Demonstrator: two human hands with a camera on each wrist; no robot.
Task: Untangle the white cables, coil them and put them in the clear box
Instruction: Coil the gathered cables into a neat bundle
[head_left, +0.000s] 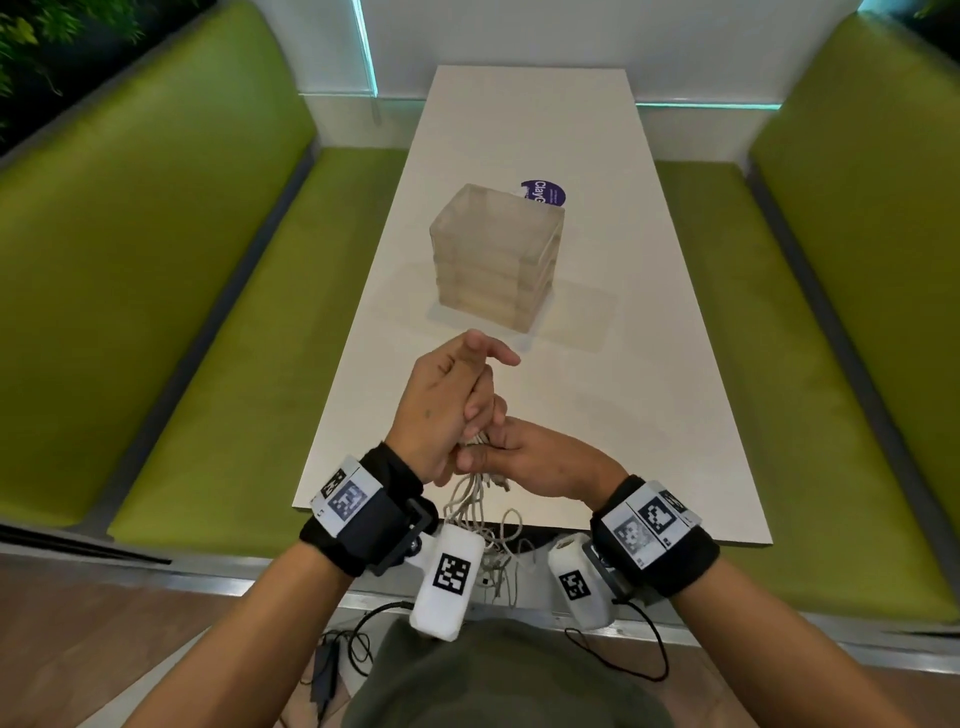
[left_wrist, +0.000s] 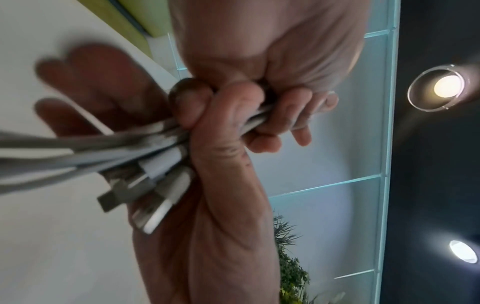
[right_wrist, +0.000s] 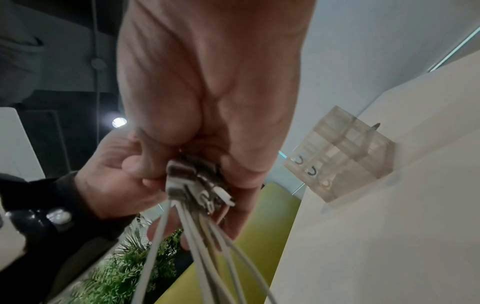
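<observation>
The left hand (head_left: 441, 400) is raised over the near end of the white table (head_left: 597, 415), fingers curled tight around a bunch of white cables (head_left: 475, 499), with the index finger sticking out toward the far end. From the left wrist view the bundle passes straight through that fist (left_wrist: 223, 131), and several plug ends (left_wrist: 145, 195) poke out below the thumb. The right hand (head_left: 540, 462) sits just beside and below it, touching it, thumb and fingers pinching the same bunch close to the plugs (right_wrist: 200, 185). Below the two hands the cables hang in loose loops over the table's near edge, down between the person's wrists; how far they are knotted I cannot tell.

The clear box (head_left: 496, 254) stands upright further along the table, well apart from the hands, with nothing white that I can make out inside. A purple round sticker (head_left: 545, 189) shows just behind it. Green benches (head_left: 156, 260) run along both sides.
</observation>
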